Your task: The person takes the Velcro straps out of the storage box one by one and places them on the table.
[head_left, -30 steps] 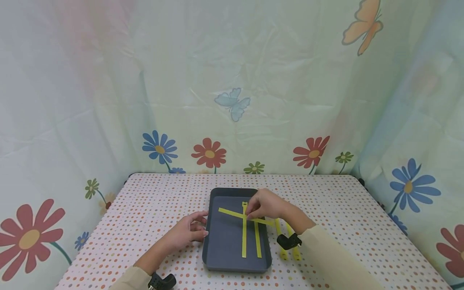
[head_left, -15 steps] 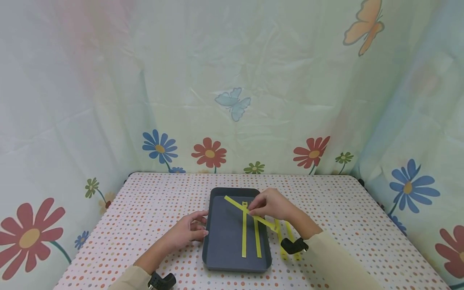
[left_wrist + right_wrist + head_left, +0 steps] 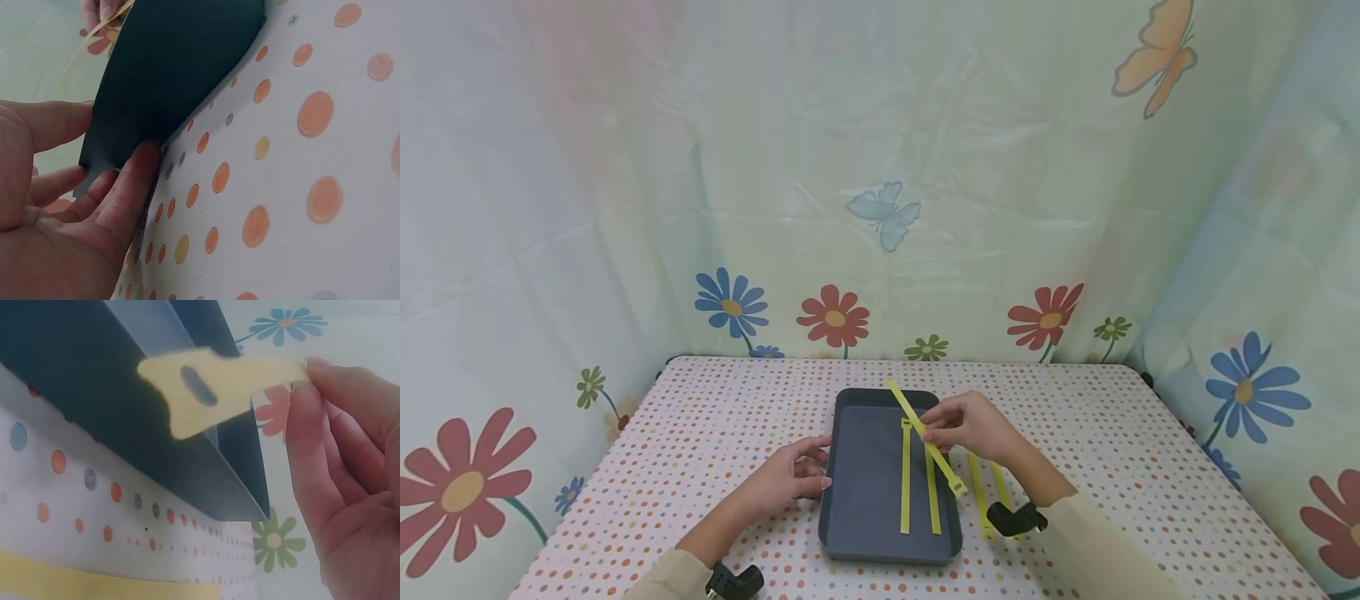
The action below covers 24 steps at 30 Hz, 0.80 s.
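Note:
My right hand pinches a yellow cable strap between thumb and fingertips, above the right half of a dark grey tray. The strap slants, its slotted wider head hanging low near the tray's right wall and its plain tail pointing up toward the far end. Below it, two more yellow straps lie lengthwise in the tray, one on the left and one on the right. The fingers of my left hand touch the tray's left outer wall without gripping it.
Two further yellow straps, one nearer the tray and one farther right, lie on the dotted tablecloth, partly hidden by my right wrist. A flowered curtain hangs behind and beside the table.
The pinched strap has turned from nearly crosswise to a steep slant, tail swinging up and away, head coming down toward me. My right hand has shifted slightly right. The left hand stays put.

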Tool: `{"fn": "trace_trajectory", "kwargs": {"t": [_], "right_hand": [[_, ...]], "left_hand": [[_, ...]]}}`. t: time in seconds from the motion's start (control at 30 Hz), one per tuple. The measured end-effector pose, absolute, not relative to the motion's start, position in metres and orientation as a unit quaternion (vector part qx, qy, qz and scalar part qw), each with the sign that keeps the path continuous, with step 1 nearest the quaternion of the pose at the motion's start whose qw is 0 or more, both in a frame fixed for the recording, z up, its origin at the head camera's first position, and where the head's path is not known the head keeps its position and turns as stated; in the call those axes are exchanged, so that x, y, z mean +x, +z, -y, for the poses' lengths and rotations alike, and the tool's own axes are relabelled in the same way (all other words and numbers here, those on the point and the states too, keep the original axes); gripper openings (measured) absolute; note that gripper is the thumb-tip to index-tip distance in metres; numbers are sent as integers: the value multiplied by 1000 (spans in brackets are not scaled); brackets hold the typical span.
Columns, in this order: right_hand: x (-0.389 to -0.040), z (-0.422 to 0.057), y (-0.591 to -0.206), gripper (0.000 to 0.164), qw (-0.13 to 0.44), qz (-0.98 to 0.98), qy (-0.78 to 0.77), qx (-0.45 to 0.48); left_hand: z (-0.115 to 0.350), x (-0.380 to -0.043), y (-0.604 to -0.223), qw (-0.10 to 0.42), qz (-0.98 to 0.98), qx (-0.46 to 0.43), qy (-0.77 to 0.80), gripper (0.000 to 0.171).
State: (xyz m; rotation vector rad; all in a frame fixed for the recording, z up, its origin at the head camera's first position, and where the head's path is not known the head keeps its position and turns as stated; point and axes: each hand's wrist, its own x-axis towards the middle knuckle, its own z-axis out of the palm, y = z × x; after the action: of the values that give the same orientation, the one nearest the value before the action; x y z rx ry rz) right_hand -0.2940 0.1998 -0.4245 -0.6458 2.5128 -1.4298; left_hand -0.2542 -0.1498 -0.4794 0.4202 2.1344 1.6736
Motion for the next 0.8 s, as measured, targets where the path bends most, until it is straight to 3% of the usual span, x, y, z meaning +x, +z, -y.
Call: {"fn": "trace_trajectory", "kwargs": {"t": [0.8], "right_hand": [[-281, -216, -434, 44, 67, -801, -581, -125]], "left_hand": [[150, -255, -482, 194, -771, 157, 587, 69]]}}
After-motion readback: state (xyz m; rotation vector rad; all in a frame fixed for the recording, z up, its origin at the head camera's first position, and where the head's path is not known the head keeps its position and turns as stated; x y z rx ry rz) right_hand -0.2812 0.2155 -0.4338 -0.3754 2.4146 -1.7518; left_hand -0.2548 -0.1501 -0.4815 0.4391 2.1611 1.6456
